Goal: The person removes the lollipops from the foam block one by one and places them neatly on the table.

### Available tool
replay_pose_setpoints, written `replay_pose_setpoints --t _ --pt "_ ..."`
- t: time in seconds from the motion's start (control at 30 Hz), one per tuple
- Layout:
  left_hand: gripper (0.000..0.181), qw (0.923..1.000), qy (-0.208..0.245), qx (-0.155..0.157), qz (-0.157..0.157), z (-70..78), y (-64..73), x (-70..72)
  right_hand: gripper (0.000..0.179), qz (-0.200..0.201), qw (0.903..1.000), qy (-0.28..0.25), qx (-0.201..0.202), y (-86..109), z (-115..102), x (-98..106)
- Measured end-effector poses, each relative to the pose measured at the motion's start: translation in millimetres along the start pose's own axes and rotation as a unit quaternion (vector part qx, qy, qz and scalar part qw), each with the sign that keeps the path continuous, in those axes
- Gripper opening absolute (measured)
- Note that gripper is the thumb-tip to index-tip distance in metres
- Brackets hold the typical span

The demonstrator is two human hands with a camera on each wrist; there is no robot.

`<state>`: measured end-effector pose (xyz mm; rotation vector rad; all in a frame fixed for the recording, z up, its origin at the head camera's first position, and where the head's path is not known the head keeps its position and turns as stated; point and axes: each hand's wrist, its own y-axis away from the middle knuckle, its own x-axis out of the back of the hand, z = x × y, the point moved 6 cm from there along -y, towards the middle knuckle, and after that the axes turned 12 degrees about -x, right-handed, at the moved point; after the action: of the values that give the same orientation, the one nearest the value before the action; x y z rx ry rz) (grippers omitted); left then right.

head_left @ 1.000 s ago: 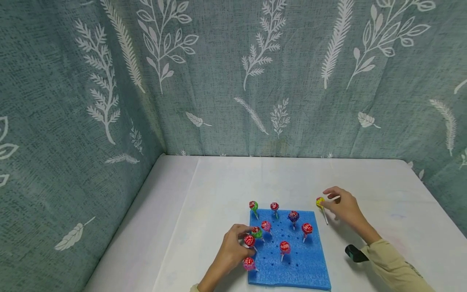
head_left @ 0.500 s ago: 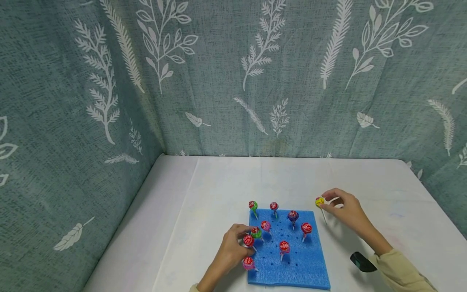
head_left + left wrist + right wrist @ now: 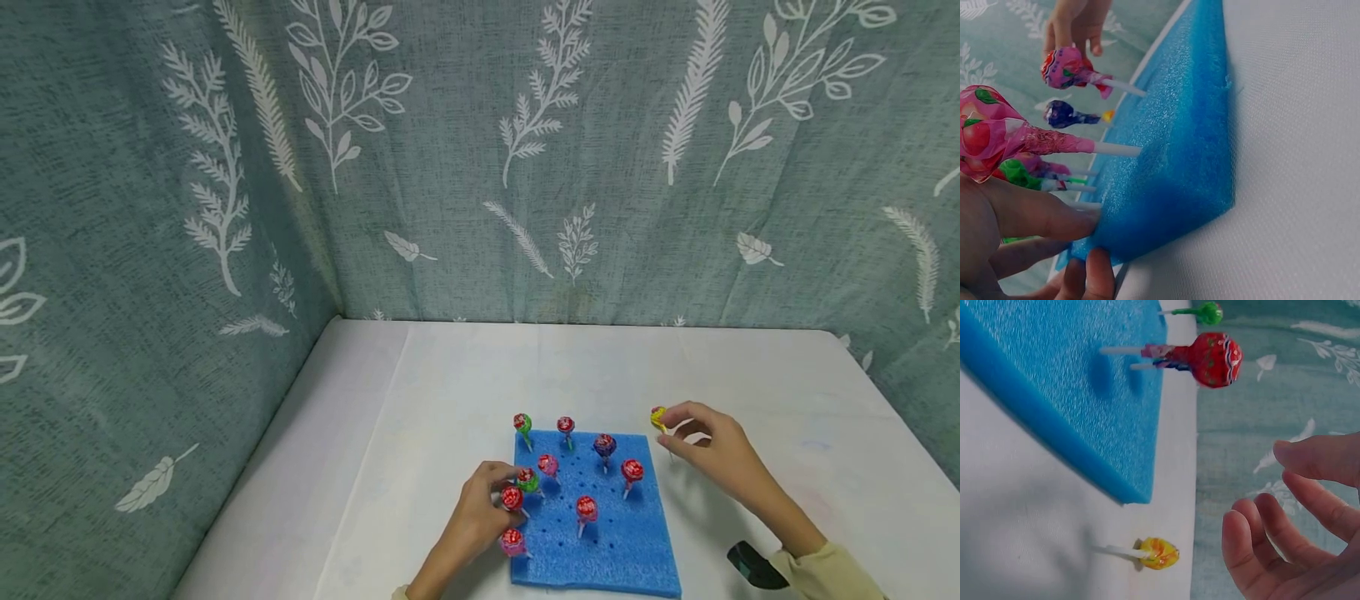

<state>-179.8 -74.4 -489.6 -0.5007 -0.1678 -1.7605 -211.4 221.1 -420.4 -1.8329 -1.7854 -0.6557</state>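
A blue foam block (image 3: 630, 550) with small holes lies on the white table, and several wrapped lollipops stand in it on their sticks. At its left edge my left hand (image 3: 472, 510) grips the foam, thumb on top and fingertips against the side in the left wrist view. A pink lollipop (image 3: 991, 134) stands close by that thumb. Beyond the block's far right corner, a yellow lollipop (image 3: 1159, 553) lies on the table. Over it hovers my right hand (image 3: 712, 442), its fingers loosely bent and apart, with nothing between them in the right wrist view.
Red lollipops (image 3: 632, 472) and a dark purple one (image 3: 604, 446) stand on the block's right half. A green one (image 3: 522, 423) marks its far left corner. Leaf-patterned curtains (image 3: 450, 167) hang behind and left of the white table (image 3: 420, 417).
My right hand has shifted slightly toward me and its forearm to the right. The yellow lollipop stays in about the same place. My left hand keeps its hold on the foam block.
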Motion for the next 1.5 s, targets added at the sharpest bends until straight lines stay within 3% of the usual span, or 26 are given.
replay_pose_setpoints --t 0.23,0.8,1.13,1.5 --pt "0.054 1.0000 0.008 -0.005 -0.002 -0.7 0.0 -0.7 0.027 -0.007 0.9997 -0.009 -0.019 8.9 -0.8 -5.0" --pt "0.054 0.9999 0.005 -0.011 0.001 -0.7 -1.8 0.6 0.025 -0.024 0.9992 -0.033 0.003 26.4 -12.4 -18.3" --pt "0.055 0.9999 0.010 0.013 0.001 -1.7 1.8 -0.4 0.029 -0.016 0.9989 -0.043 -0.007 35.5 -10.9 -32.8" --pt "0.055 0.9998 0.017 0.005 0.004 -0.7 0.3 0.0 0.031 0.002 0.9958 -0.091 0.015 37.0 -8.2 -44.1"
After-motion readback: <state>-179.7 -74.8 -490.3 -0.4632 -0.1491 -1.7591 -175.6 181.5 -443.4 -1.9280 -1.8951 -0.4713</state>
